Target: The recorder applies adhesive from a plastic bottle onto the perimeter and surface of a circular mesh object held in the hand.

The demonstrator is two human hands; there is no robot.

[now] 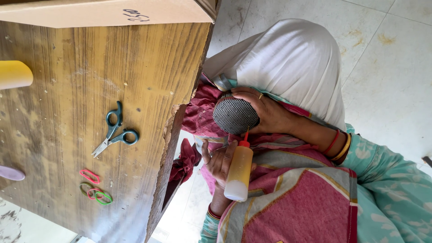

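My right hand (270, 114) grips a round black mesh piece (235, 116) over my lap, fingers curled round its far rim. My left hand (219, 163) holds a small squeeze bottle (238, 173) of yellowish liquid. Its red nozzle (245, 137) points at the lower edge of the mesh piece and touches or nearly touches it. Both hands sit beside the chipped edge of a wooden table (173, 135). Red and yellow bangles (338, 146) ring my right wrist.
On the wooden table top (67, 90) lie teal-handled scissors (114, 130), several coloured rubber bands (95, 189), a yellow cylinder (13, 74) and a purple disc (10, 173). A cardboard box (103, 11) stands at one end. White, pink and teal cloth (288, 58) covers my lap above a tiled floor (391, 67).
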